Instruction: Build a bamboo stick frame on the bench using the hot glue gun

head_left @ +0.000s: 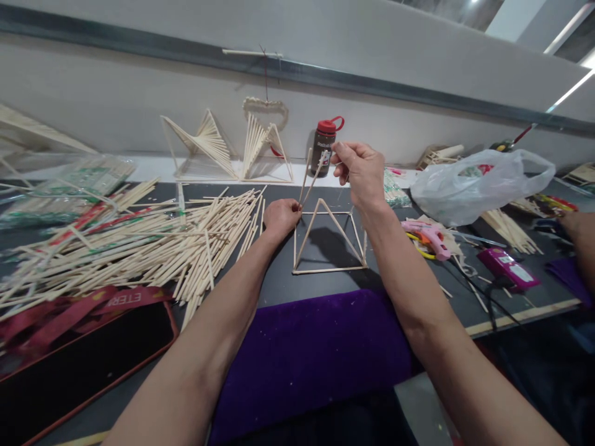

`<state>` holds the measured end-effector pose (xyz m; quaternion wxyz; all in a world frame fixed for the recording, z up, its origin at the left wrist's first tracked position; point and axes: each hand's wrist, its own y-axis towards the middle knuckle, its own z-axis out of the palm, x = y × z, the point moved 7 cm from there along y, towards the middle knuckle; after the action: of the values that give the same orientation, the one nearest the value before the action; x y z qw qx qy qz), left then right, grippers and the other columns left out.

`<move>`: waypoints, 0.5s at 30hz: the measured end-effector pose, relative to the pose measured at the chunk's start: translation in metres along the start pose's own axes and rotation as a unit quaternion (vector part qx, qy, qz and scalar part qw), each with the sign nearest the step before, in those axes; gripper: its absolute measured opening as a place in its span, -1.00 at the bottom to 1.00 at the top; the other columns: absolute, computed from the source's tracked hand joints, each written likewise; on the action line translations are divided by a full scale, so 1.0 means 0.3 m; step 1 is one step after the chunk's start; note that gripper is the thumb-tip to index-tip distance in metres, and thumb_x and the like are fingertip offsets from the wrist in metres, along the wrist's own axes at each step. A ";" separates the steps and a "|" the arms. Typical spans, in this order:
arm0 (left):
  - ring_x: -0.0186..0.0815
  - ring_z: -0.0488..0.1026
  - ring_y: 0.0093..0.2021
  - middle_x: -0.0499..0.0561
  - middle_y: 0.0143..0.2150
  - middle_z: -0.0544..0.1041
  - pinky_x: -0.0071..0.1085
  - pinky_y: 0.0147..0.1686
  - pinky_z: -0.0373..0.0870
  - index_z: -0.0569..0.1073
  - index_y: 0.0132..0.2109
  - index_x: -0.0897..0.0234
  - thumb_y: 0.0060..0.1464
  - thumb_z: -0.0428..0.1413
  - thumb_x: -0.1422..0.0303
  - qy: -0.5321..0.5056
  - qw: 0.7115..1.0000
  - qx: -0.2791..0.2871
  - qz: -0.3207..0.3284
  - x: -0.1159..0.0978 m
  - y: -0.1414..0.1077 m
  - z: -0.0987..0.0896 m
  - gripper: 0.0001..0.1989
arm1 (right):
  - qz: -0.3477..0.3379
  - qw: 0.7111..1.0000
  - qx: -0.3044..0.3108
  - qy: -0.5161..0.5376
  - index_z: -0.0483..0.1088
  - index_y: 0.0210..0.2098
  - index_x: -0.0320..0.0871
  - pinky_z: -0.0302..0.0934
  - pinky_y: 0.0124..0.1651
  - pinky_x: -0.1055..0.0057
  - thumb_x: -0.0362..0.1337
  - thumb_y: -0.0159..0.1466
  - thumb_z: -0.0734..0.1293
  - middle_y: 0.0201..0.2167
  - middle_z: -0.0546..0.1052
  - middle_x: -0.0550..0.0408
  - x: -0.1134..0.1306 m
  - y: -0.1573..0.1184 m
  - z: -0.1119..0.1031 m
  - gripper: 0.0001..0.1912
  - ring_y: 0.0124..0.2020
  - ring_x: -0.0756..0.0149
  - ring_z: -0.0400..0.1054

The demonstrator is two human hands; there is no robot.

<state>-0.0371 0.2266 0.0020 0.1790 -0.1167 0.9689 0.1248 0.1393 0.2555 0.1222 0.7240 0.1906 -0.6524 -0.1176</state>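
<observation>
A square frame of thin wooden sticks [330, 270] lies in front of me, with two sticks joined in a peaked triangle [320, 202] on its near side. At the frame's far left corner, my left hand [281, 218] is closed around the lower ends of two slanting sticks [305, 176], which spread apart upward. My right hand [360, 170] is raised above the frame's far right side, thumb and forefinger pinched together near the top of the right slanting stick. What that pinch holds, if anything, is too fine to make out.
Loose sticks [153, 248] are heaped at left, near a phone [93, 371]. Finished stick models [209, 145] and a bottle [323, 145] stand behind. A pink glue gun [430, 238], plastic bag [483, 186] and purple box [507, 268] lie right; another person's hand [581, 238] shows there.
</observation>
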 end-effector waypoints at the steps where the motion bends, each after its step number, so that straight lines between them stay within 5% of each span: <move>1: -0.09 0.60 -0.07 0.04 -0.13 0.70 -0.32 -0.22 0.40 0.68 -0.12 0.10 0.20 0.10 0.14 0.000 1.000 0.001 -0.002 0.002 0.001 0.002 -0.70 | 0.006 1.000 0.004 0.015 0.49 -0.30 -0.11 0.09 -0.64 0.63 0.03 0.24 0.46 -0.49 0.50 0.21 0.023 -0.006 -0.003 -0.68 -0.59 0.59 0.31; 7: -0.10 0.60 -0.06 0.02 -0.11 0.70 -0.33 -0.21 0.40 0.68 -0.12 0.08 0.19 0.11 0.14 0.000 1.000 0.002 -0.006 0.007 0.006 0.007 -0.71 | 0.014 0.995 0.036 0.093 0.46 -0.36 -0.10 0.06 -0.67 0.65 -0.04 0.27 0.45 -0.47 0.51 0.23 0.183 -0.055 -0.035 -0.73 -0.59 0.62 0.29; 12: -0.11 0.60 -0.06 0.02 -0.12 0.70 -0.33 -0.23 0.39 0.67 -0.11 0.08 0.18 0.11 0.15 -0.003 1.000 0.005 -0.004 0.007 0.002 0.006 -0.72 | -0.041 0.999 0.003 0.014 0.49 -0.29 -0.11 0.12 -0.56 0.64 -0.02 0.42 0.27 -0.36 0.56 0.17 0.298 -0.076 -0.081 -0.68 -0.47 0.58 0.43; 15: -0.13 0.59 -0.07 0.02 -0.12 0.69 -0.34 -0.21 0.40 0.67 -0.11 0.08 0.19 0.10 0.13 -0.007 1.000 0.008 -0.007 0.008 0.002 0.008 -0.70 | -0.067 0.997 -0.024 0.001 0.49 -0.27 -0.14 0.14 -0.51 0.62 -0.19 0.48 0.19 -0.30 0.59 0.12 0.356 -0.057 -0.105 -0.69 -0.39 0.56 0.49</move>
<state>-0.0386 0.2274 -0.0009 0.1873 -0.1213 0.9677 0.1170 0.1848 0.1992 0.2086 0.7194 0.2161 -0.6347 -0.1814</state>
